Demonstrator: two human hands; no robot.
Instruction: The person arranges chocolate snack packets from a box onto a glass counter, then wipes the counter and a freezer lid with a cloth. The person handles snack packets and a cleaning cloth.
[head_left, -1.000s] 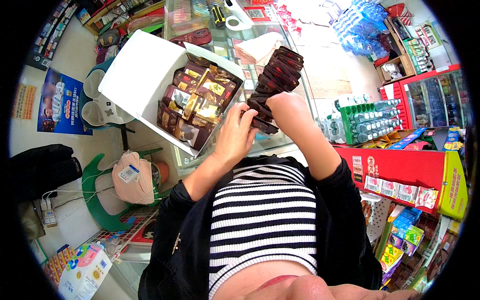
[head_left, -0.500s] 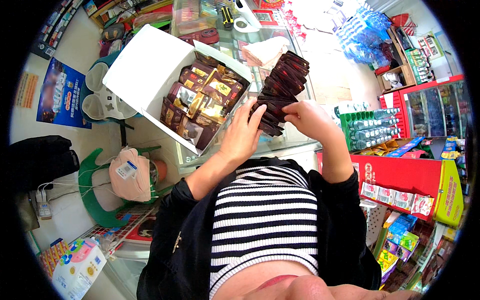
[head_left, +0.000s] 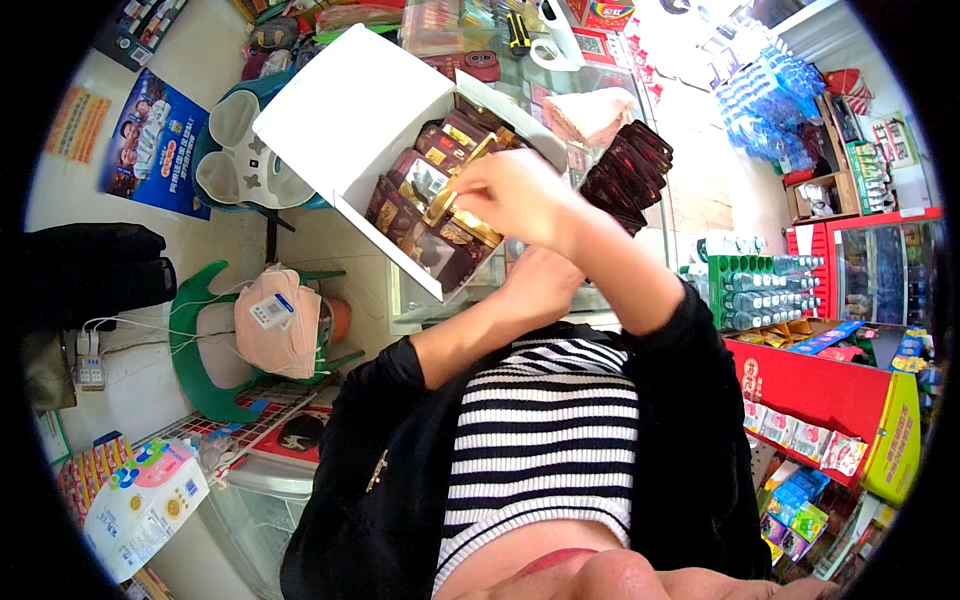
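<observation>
Gold packet [head_left: 438, 209], right fingers [head_left: 472, 182] now moved over box [head_left: 350, 115], pinching it, left fingers [head_left: 568, 272] unclear

I see a green chair [head_left: 185, 340] and a blue poster [head_left: 155, 145] to my left, clear bottles [head_left: 762, 301] to my right

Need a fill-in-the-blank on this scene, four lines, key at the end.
1. The right hand is over packets in an open box whose colour is ____.
2. In the picture, the row of dark packets outside the box is to the ____ of it.
3. The person's top is patterned in black and white ____.
4. The chair at the picture's left is coloured ____.

Missing words: white; right; stripes; green.
</observation>
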